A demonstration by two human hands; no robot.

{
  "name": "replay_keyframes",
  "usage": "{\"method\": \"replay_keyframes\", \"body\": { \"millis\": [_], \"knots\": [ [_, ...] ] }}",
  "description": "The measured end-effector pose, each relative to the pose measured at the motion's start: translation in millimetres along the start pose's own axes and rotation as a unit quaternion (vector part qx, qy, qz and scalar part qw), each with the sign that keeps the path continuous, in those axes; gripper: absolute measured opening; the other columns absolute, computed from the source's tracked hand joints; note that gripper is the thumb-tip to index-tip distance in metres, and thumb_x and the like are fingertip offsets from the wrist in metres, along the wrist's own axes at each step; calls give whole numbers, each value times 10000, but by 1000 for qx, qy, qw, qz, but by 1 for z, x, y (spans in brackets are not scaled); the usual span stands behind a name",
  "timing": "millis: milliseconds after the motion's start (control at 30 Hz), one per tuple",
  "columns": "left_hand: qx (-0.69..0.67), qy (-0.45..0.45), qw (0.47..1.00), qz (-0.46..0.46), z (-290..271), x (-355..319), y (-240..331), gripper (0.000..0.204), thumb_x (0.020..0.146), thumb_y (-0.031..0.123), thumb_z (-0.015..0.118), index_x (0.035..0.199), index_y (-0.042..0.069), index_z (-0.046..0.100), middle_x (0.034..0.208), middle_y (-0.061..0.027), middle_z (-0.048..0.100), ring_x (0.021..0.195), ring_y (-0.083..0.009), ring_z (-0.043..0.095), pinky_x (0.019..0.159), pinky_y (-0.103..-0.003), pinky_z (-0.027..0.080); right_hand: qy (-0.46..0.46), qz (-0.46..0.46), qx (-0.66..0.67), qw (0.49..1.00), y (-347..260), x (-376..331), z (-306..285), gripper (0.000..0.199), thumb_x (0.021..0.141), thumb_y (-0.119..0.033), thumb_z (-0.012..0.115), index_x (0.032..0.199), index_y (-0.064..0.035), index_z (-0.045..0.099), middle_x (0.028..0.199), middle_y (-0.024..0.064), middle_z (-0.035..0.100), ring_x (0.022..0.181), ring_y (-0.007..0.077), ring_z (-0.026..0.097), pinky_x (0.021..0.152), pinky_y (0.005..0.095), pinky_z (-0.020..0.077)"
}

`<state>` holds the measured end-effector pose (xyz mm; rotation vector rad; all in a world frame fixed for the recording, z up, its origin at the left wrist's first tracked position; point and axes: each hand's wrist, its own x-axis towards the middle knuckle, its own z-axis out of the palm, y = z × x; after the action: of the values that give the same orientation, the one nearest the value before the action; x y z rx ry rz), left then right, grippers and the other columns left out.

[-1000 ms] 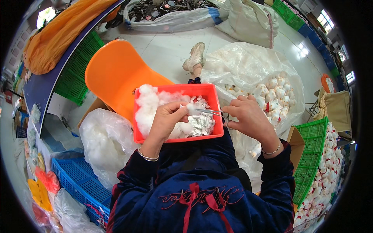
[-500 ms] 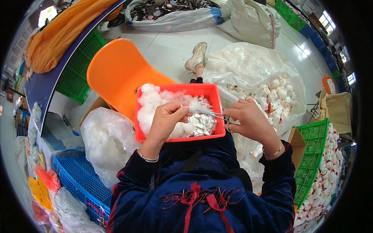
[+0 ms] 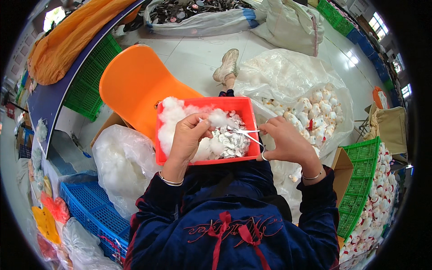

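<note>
The fluffy white fibre tuft (image 3: 219, 118) lies just right of the left hand's (image 3: 186, 136) pinched fingertips, contents unclear; the right hand (image 3: 290, 143) grasps a silver scissor-handled tool (image 3: 243, 132).

The red tray (image 3: 243, 104) — set on the lap (image 3: 216, 174) — carries white fluff (image 3: 170, 122) at left, small whitish pieces (image 3: 235, 146) at right.

Splayed silver forceps (image 3: 245, 132) hover beside white fluff (image 3: 219, 118).
</note>
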<state>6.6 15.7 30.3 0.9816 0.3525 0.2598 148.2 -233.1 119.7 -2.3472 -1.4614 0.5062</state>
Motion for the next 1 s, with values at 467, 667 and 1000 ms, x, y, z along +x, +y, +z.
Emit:
{"method": "replay_keyframes", "body": {
  "millis": [467,667,1000],
  "knots": [
    [102,-22,994,-19,10,-5,-2,212,938,89,721,1121,-18,734,885,-42,715,741,-89,662,680,-236,550,-2,-5,1,1000,-11,0,-4,324,758,-213,765,1049,-72,755,870,100,687,888,306,648,806,429,486],
    [108,-41,993,1,9,-2,-2,178,937,87,717,1079,-19,739,877,-33,706,719,-83,644,671,-233,541,-22,4,-33,999,-19,5,-3,385,751,-258,789,1091,-88,728,984,86,680,1013,299,618,868,441,464],
    [92,-29,995,-36,10,-4,-2,189,936,84,711,1088,-25,742,863,-30,704,701,-75,633,664,-223,537,35,-25,-64,997,-13,4,-9,545,689,-306,845,1158,-70,702,1063,85,665,1090,303,585,913,434,441]
  ]
}}
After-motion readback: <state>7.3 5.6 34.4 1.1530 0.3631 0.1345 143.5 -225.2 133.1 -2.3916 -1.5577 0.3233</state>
